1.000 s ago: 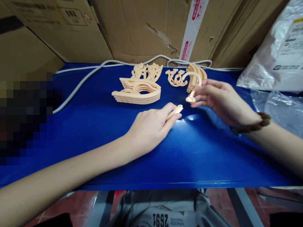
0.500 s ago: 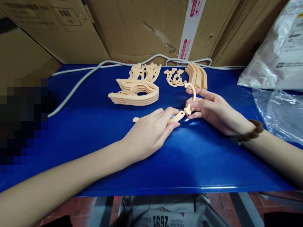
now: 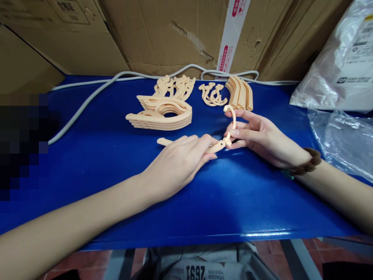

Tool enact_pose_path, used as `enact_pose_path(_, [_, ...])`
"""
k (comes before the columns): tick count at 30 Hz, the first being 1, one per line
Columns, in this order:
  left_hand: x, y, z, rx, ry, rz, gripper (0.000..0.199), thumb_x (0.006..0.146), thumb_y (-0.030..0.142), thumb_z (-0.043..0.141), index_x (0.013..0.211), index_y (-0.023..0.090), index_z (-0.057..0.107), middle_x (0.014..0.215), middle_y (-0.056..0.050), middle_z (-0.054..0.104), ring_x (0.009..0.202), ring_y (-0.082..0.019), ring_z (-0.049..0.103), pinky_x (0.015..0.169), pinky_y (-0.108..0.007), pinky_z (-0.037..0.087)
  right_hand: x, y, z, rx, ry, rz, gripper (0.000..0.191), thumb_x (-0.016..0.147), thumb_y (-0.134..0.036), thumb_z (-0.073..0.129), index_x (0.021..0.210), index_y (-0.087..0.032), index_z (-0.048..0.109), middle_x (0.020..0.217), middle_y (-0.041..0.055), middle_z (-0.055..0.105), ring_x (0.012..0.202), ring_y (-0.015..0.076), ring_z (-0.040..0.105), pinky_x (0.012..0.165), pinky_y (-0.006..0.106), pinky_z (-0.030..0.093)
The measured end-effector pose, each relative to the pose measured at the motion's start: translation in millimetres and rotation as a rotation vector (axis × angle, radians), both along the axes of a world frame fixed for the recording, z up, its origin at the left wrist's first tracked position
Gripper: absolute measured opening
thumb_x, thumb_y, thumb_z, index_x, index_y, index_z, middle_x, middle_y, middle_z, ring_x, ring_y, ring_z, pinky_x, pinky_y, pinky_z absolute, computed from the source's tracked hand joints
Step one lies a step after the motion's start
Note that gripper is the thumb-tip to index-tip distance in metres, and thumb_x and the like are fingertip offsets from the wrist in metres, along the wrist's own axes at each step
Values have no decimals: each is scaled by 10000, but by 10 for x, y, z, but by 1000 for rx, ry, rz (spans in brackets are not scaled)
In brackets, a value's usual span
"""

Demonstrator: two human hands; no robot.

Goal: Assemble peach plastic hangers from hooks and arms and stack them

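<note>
My left hand [image 3: 183, 157] is closed around a long, flat, beige plastic hanger arm [image 3: 218, 146]. One end with a small hole sticks out past my fingertips to the right, and the other end shows behind my knuckles. Between the thumb and fingers of my right hand [image 3: 256, 136] is a curved beige hanger hook [image 3: 234, 118], held upright with its bend at the top. The hook's thick base is right beside the holed end, apparently touching it. Whether the two parts are joined I cannot tell.
Behind my hands lie a stack of beige arm pieces [image 3: 163, 122], a pile of curly pieces [image 3: 175, 86], several loose hooks [image 3: 214, 95] and a row of curved pieces [image 3: 241, 93]. A white cable [image 3: 84, 103], cardboard boxes [image 3: 163, 35] and a plastic bag [image 3: 335, 77] border the blue table [image 3: 186, 217].
The hook has dropped slightly, and its base is closer to the holed end of the arm. More of the arm's left end shows behind my left hand. The view has shifted a little.
</note>
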State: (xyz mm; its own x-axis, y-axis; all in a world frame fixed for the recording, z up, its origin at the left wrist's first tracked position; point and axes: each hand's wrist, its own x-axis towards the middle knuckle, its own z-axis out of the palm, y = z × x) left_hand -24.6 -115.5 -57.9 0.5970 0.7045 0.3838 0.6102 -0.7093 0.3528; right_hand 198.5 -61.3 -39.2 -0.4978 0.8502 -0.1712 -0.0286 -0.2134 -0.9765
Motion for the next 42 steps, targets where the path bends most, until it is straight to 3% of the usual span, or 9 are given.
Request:
enact_pose_path(9, [-17, -3, -5, 187, 93, -1, 222, 1037, 226, 429, 1109, 95, 594, 950, -70, 711, 778, -211, 633, 692, -324, 436, 13, -9, -18, 67, 3, 52, 527, 798, -219, 774, 1245, -231, 496, 823, -30, 688, 761, 147, 704, 695, 291, 628])
enact_pose_path(21, [-1, 21, -46, 317, 231, 37, 251, 1041, 220, 410, 1058, 94, 627, 860, -57, 696, 715, -221, 618, 647, -337, 393, -44, -100, -10, 260, -80, -57, 513, 800, -227, 775, 1211, -281, 473, 878, -25, 646, 754, 161, 689, 601, 296, 643])
enact_pose_path(34, [14, 27, -56, 208, 269, 18, 262, 1054, 245, 388, 1052, 121, 619, 851, -43, 677, 763, -209, 612, 695, -327, 369, -82, -175, 56, 338, -206, -103, 518, 789, -319, 783, 1223, -311, 501, 894, 1, 628, 767, 191, 661, 601, 336, 616])
enact_pose_path(42, [1, 22, -60, 233, 326, 17, 357, 1065, 275, 350, 1270, 99, 583, 933, -68, 695, 801, -217, 624, 715, -337, 380, -86, -175, 63, 333, -192, -67, 501, 820, -282, 730, 1249, -287, 472, 825, -8, 614, 762, 194, 659, 566, 313, 592])
